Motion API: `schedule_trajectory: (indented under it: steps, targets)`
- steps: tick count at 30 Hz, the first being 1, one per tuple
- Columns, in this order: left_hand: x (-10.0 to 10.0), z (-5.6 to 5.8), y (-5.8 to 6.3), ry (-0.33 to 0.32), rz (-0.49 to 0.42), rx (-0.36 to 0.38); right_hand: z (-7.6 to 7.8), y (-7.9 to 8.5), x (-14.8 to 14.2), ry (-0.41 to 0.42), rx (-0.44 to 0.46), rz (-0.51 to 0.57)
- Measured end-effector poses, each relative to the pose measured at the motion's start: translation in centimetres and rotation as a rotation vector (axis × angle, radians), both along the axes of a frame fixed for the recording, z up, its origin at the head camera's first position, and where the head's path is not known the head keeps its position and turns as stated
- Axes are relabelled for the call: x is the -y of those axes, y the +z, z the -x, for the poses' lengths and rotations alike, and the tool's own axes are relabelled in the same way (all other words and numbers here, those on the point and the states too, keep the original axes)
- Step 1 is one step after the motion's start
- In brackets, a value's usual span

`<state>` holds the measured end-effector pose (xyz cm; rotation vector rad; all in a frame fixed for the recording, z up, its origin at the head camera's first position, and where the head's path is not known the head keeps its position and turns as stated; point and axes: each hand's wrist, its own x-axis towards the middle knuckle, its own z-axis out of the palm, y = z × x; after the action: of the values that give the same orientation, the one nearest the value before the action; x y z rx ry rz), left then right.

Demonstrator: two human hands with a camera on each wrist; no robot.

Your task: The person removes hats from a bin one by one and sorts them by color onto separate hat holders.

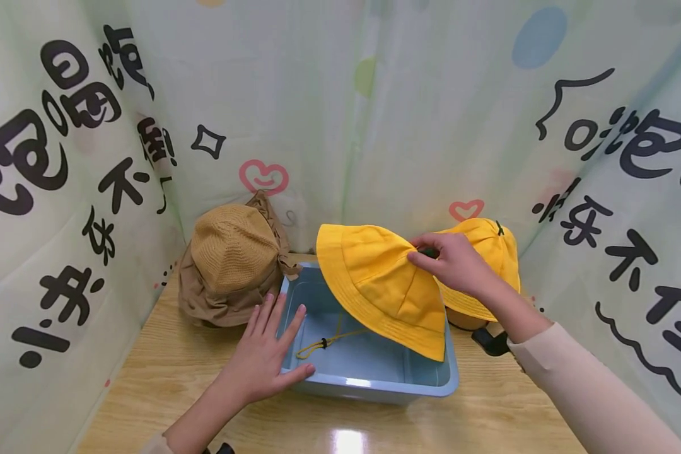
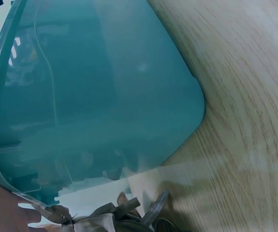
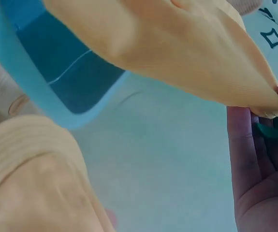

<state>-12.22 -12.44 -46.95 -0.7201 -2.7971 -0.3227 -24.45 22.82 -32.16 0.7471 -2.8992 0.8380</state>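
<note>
My right hand [image 1: 456,260] pinches a yellow bucket hat [image 1: 383,280] by the top of its crown, tilted over a blue plastic bin [image 1: 369,380]. A yellow cord with a black toggle [image 1: 323,343] hangs down inside the bin. In the right wrist view the fingers [image 3: 242,145] hold the crown's tip, with a green tab [image 3: 269,130] beside them. My left hand [image 1: 267,353] lies with spread fingers on the bin's left rim. In the left wrist view the bin's outer wall [image 2: 105,96] fills much of the picture.
A tan and brown hat [image 1: 232,258] stands left of the bin. Behind my right hand, another yellow hat [image 1: 482,252] sits on a brownish support, partly hidden. A printed curtain [image 1: 318,113] encloses the wooden table [image 1: 250,429] at the back and both sides.
</note>
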Motion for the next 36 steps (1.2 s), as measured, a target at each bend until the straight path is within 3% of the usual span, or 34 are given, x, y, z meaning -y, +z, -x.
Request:
schedule_trajectory:
  steps: [4,11,16,25,36]
  targets:
    - [0.0,0.0,0.0,0.004,-0.002,0.022,-0.1,1.1,-0.8,-0.024,-0.029,-0.015]
    - [0.1,0.0,0.0,0.011,0.001,0.057,-0.1,3.6,-2.5,-0.093,-0.159,-0.001]
    - [0.1,0.1,0.0,0.014,0.005,0.063,0.0,5.3,-3.9,-0.163,-0.164,0.015]
    - [-0.1,0.2,0.0,0.003,-0.015,0.054,-0.4,8.0,-7.0,-0.308,-0.195,-0.054]
    - [-0.1,0.0,-0.2,0.000,-0.022,0.038,-0.2,8.9,-10.7,-0.475,-0.203,-0.124]
